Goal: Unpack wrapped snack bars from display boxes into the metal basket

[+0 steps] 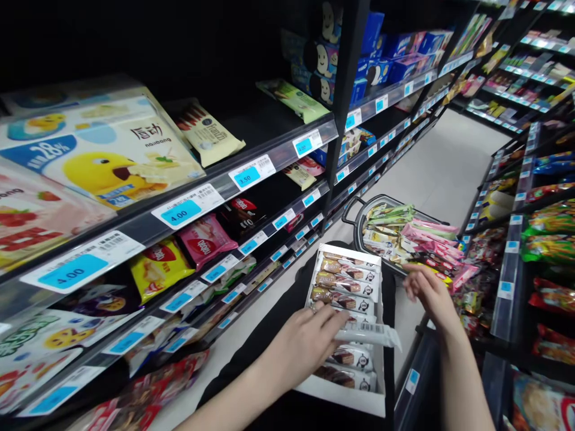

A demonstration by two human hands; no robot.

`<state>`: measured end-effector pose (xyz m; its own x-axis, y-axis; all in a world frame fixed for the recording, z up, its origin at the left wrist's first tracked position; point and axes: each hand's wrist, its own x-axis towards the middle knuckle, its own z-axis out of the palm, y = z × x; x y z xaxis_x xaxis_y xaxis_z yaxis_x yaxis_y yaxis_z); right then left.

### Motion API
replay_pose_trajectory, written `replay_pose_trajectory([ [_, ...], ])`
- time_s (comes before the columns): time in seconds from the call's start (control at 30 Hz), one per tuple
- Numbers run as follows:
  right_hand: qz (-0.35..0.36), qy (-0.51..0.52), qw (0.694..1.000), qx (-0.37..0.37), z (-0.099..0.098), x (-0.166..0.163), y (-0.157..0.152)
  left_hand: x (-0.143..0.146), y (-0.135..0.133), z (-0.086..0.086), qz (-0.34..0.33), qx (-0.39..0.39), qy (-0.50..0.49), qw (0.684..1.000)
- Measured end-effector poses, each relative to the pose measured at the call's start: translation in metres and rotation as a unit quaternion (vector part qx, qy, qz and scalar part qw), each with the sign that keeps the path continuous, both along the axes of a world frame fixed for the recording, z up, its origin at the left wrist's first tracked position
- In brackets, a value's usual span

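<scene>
A white display box (375,392) lies on my lap, filled with several white-wrapped chocolate bars. My left hand (309,342) rests on the box with fingers closed round one wrapped bar (375,336), which sticks out to the right over the others. My right hand (426,291) hovers beyond the box's right edge, fingers loosely curled with nothing visible in them, close to a black shopping basket (359,222) piled with green and pink snack packets.
Store shelves run along the left, stocked with snack bags and edged with blue price tags (180,212). Another shelf rack (512,263) with packaged goods stands at the right. A pale aisle floor (431,173) stretches ahead between them.
</scene>
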<state>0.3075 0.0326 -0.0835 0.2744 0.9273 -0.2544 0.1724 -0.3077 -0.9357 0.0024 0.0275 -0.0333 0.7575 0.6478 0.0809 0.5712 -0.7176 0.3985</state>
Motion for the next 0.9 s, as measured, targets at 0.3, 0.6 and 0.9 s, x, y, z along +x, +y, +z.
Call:
replay_pose_trajectory([
  [0.3,-0.057,0.176,0.981,0.059,0.06,-0.102,-0.102,0.009,-0.009,0.007,0.016,0.029,-0.078,0.996],
  [0.6,-0.16,0.107,0.979,0.065,0.056,-0.121,-0.118,-0.004,-0.013,0.015,-0.046,0.054,-0.206,0.976],
  [0.9,-0.19,0.114,0.974,0.052,0.061,-0.117,-0.126,-0.01,-0.011,0.016,-0.117,-0.025,-0.229,0.966],
])
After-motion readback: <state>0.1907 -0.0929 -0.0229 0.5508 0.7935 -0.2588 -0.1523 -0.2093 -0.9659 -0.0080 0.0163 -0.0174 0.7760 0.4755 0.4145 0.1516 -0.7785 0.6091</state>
